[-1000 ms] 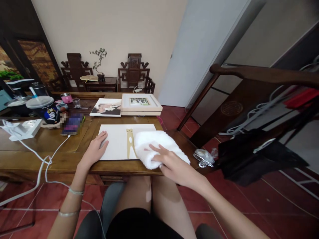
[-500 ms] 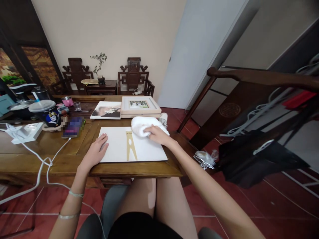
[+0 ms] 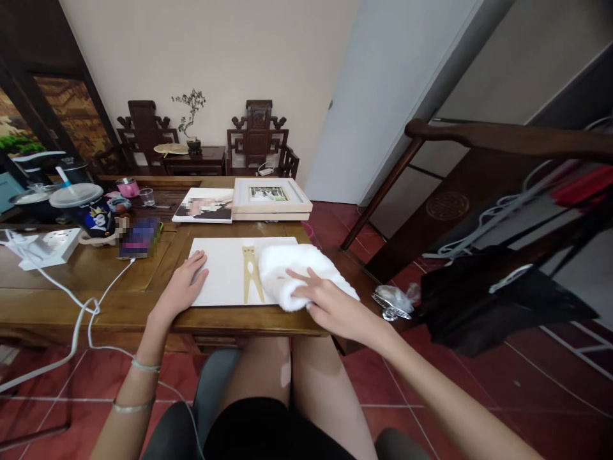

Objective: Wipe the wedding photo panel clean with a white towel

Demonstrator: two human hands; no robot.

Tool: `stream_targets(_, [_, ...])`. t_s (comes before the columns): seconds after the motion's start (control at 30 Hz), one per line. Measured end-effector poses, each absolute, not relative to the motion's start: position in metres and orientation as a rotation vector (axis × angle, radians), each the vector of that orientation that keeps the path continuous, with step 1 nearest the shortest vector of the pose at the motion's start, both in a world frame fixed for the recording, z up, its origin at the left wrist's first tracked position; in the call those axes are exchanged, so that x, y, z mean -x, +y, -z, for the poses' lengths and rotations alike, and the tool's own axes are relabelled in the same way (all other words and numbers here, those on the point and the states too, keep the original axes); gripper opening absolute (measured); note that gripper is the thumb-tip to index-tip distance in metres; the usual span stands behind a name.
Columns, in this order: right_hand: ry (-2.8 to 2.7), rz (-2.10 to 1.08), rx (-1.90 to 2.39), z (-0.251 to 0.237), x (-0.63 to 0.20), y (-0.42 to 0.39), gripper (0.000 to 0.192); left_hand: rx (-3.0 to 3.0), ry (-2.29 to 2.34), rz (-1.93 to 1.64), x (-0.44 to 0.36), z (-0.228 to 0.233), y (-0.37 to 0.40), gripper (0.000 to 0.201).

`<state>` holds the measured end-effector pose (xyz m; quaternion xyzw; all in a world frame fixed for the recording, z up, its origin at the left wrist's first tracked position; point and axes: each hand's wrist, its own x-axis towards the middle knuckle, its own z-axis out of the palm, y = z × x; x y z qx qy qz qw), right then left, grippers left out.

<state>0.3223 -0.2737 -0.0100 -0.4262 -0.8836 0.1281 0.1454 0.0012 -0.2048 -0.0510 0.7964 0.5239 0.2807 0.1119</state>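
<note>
A white board (image 3: 225,271) lies flat on the wooden table (image 3: 96,300) in front of me, with a tan prop piece (image 3: 251,275) on its middle. My left hand (image 3: 184,287) rests flat on the board's left edge, fingers apart. My right hand (image 3: 330,303) presses a white cloth (image 3: 287,271) onto the board's right near corner, fingers spread over the cloth.
Behind the board lie a framed photo (image 3: 269,197) and a photo print (image 3: 204,206). To the left are a phone (image 3: 138,237), a lidded cup with straw (image 3: 89,209), a white power strip (image 3: 45,246) and its cable. A dark wooden chair with black fabric (image 3: 498,294) stands right.
My right hand slid the cloth from the board's near right corner up to its far right corner, then back down toward me. My left hand stayed put on the left edge.
</note>
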Motion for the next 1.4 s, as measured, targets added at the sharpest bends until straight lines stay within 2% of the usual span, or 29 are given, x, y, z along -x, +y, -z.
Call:
stream_targets(0.13, [-2.6, -0.445, 1.169, -0.004, -0.326, -0.313, 0.049, -2.345, 1.549, -0.814, -0.001, 0.051, -0.205, 0.049])
stream_targets(0.23, [-2.597, -0.469, 1.133, -0.004, -0.328, -0.31, 0.051, -2.351, 1.546, -0.812, -0.001, 0.051, -0.206, 0.047])
stream_targets(0.43, [-2.521, -0.395, 1.108, 0.014, -0.328, -0.235, 0.045, -2.333, 1.545, -0.825, -0.001, 0.051, -0.206, 0.049])
stream_targets(0.67, [-2.389, -0.205, 1.267, 0.03, -0.311, -0.162, 0.042, -2.337, 1.545, -0.821, 0.0, 0.052, -0.205, 0.049])
stream_targets(0.87, [-2.491, -0.161, 1.291, 0.029, -0.307, -0.208, 0.046, -2.329, 1.548, -0.835, -0.001, 0.052, -0.205, 0.05])
stream_targets(1.13, [-2.632, -0.402, 1.175, -0.006, -0.325, -0.312, 0.05, -2.34, 1.55, -0.804, -0.002, 0.051, -0.205, 0.051])
stream_targets(1.27, [-2.62, -0.467, 1.134, -0.007, -0.332, -0.305, 0.048, -2.328, 1.546, -0.811, -0.002, 0.051, -0.206, 0.051])
stream_targets(1.4, [-2.541, -0.448, 1.119, 0.011, -0.334, -0.255, 0.046, -2.328, 1.543, -0.811, -0.002, 0.051, -0.207, 0.05])
